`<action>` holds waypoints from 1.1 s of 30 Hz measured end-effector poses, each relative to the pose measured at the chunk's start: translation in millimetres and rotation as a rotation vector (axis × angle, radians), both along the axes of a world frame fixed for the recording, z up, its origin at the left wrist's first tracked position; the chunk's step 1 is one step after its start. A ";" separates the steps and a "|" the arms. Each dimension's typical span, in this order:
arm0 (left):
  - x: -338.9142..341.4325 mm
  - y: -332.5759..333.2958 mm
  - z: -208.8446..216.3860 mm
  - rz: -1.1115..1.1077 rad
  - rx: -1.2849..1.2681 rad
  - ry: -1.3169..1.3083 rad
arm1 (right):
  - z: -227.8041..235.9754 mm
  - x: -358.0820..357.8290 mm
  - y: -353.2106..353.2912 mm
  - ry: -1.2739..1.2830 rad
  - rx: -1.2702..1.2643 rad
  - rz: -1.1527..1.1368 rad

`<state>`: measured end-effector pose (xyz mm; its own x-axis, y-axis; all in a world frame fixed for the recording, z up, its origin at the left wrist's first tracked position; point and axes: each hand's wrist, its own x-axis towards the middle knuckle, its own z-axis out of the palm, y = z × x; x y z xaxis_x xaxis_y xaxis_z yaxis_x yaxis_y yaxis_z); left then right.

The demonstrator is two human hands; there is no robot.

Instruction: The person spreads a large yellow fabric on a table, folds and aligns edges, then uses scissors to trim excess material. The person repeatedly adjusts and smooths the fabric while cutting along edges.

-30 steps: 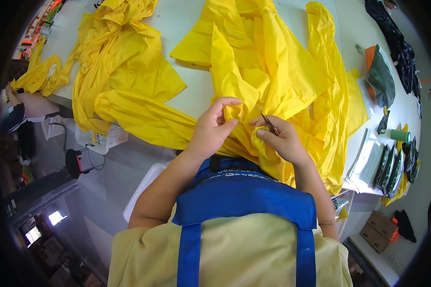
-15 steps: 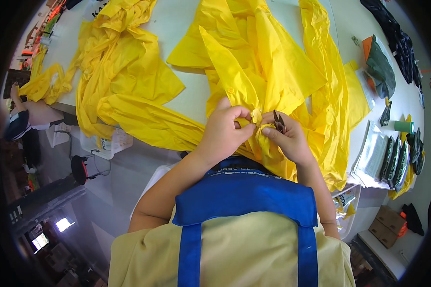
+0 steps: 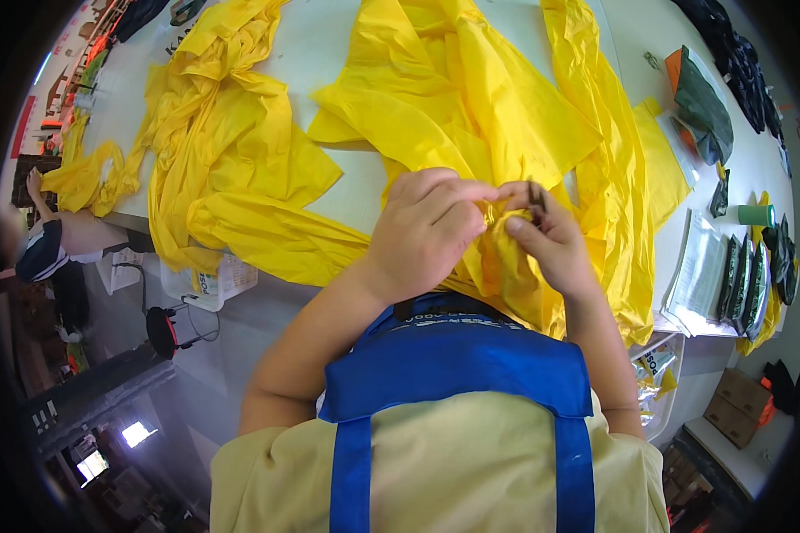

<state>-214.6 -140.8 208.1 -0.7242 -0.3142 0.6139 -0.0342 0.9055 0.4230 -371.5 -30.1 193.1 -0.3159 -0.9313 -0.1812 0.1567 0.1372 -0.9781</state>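
Note:
A bright yellow garment (image 3: 471, 98) of thin, crinkled fabric is spread over the table edge in front of me. My left hand (image 3: 427, 226), back upward, has its thumb and fingers closed on a gathered bit of its near edge. Just beside it, my right hand (image 3: 553, 242) pinches the same bunched fabric between thumb and fingers. Small dark thread snips (image 3: 537, 199) are tucked in the right hand, blades pointing away from me. The fingertips hide the exact spot being held.
More yellow garments (image 3: 227, 133) lie heaped to the left and hang over the edge. On the right are a dark green bag (image 3: 702, 115), a green roll (image 3: 756, 215), papers (image 3: 692, 275) and dark packets (image 3: 740, 284). White baskets (image 3: 227, 282) stand below. Another person (image 3: 49, 240) is at far left.
My left hand has rolled over the fabric and moved closer to the right hand. The pointed yellow flap that stood up beside it has dropped from sight.

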 end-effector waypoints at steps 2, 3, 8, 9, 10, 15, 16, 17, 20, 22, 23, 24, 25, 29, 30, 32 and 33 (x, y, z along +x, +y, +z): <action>-3.7 -5.7 -1.6 -0.054 0.053 0.015 | 13.1 -6.9 6.5 0.112 0.007 -0.055; -4.5 -6.9 -1.9 -0.079 0.079 0.022 | 20.9 -8.0 6.3 0.227 0.031 -0.022; -11.5 2.4 -2.3 -0.038 0.151 0.062 | 49.3 -9.7 2.4 0.510 0.137 0.103; -12.1 3.5 -2.6 -0.027 0.154 0.071 | 49.8 -10.5 2.0 0.521 0.145 0.102; -12.7 4.3 -2.5 -0.026 0.155 0.076 | 50.0 -11.4 1.5 0.533 0.153 0.102; -10.9 1.5 -5.4 -0.070 0.097 0.079 | 49.6 -10.0 -1.1 0.556 0.176 0.097; -11.5 1.7 -4.7 -0.088 0.112 0.076 | 49.0 -9.9 -1.0 0.552 0.187 0.095; -12.4 2.3 -3.0 -0.106 0.126 0.074 | 48.3 -9.6 -1.1 0.549 0.197 0.093; -14.5 4.5 -0.9 -0.122 0.209 0.020 | 41.4 -6.5 0.1 0.471 0.158 -0.026; -15.9 11.4 0.3 -0.140 0.259 -0.062 | 37.6 -5.5 -1.4 0.393 0.159 -0.171; -17.3 20.8 0.3 -0.162 0.275 -0.117 | 35.0 -6.3 -0.9 0.356 0.162 -0.248; -19.9 22.5 1.6 -0.155 0.277 -0.140 | 29.9 -8.0 -1.9 0.373 0.134 -0.236; -21.0 23.0 2.9 -0.140 0.276 -0.167 | 23.7 -10.6 -4.3 0.389 0.106 -0.225; -29.8 -4.8 21.7 -0.015 0.142 -0.452 | 31.3 -19.3 1.7 0.286 -0.039 0.151; -31.8 -10.0 20.4 -0.048 0.144 -0.692 | 20.1 -28.1 4.2 0.387 -0.147 0.190; -25.0 -23.4 14.9 -0.093 0.177 -0.859 | -7.8 -70.7 20.4 0.350 0.034 -0.094; -14.9 -34.7 8.7 -0.105 0.211 -0.790 | -29.8 -101.3 30.7 0.430 0.136 -0.267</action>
<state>-229.4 -175.6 216.7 -0.9499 -0.2725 -0.1531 -0.3125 0.8248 0.4711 -472.9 0.6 163.3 -0.6119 -0.7850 -0.0966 -0.2079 0.2774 -0.9380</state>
